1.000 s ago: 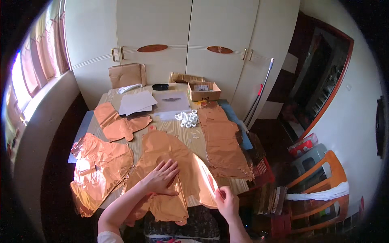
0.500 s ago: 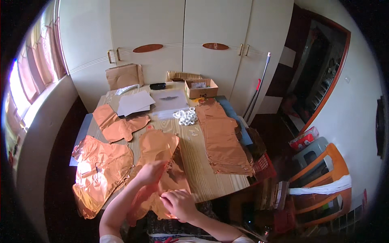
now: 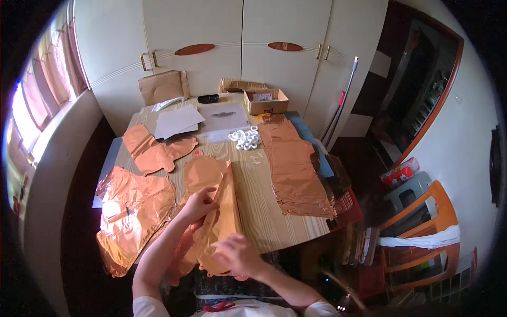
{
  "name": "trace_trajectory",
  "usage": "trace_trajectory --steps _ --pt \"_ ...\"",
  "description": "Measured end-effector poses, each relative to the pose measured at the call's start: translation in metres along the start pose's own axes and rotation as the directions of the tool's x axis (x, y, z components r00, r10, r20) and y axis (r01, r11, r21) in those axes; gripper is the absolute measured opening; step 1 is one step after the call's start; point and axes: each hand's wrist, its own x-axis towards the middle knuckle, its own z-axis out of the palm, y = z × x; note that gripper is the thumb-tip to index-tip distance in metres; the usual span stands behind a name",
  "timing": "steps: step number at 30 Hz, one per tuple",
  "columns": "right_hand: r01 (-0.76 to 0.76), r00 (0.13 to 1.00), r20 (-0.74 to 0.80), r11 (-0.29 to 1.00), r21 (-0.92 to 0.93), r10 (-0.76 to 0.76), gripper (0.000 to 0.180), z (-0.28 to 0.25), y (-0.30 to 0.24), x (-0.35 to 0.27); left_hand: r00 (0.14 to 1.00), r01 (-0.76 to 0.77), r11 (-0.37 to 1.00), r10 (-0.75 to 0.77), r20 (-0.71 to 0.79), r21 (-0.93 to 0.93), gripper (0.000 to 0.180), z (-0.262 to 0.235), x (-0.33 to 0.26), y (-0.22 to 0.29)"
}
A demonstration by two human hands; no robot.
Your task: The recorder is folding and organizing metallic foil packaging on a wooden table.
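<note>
- The folded rose-gold foil balloon [image 3: 219,211] lies at the near edge of the wooden table [image 3: 264,206], its long axis running from the person's body away toward the cupboards, the narrower far end pointing up the table.
- The left hand [image 3: 198,203] comes in from the lower left, forearm slanting up to the right, fingers closed on the balloon's raised fold edge near its far end.
- The right hand [image 3: 237,256] reaches in from the lower right and is blurred; it grips the balloon's near end at the table edge.
- A stack of flat foil balloons [image 3: 293,164] lies to the right, a crumpled foil pile [image 3: 132,211] to the left.
- An open cardboard box [image 3: 266,100] sits at the far end, a brown paper package [image 3: 163,87] stands against the cupboard, white sheets [image 3: 177,121] lie between.
</note>
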Motion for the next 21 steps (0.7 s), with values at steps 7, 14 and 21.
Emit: trace_trajectory --steps 7,14,21 --pt "0.051 0.995 0.091 0.96 -0.274 -0.027 0.025 -0.056 0.056 -0.016 0.996 0.048 0.999 -0.048 0.072 0.012 0.07 -0.002 -0.002 0.013" --pt "0.123 0.978 0.202 0.929 -0.348 -0.053 0.026 -0.055 0.071 -0.031 0.997 -0.03 0.996 0.024 0.074 0.086 0.075 0.0 -0.002 0.012" --pt "0.127 0.976 0.213 0.926 -0.357 -0.051 0.024 -0.054 0.071 -0.033 0.998 -0.029 0.989 0.02 0.063 0.145 0.077 0.002 -0.001 0.013"
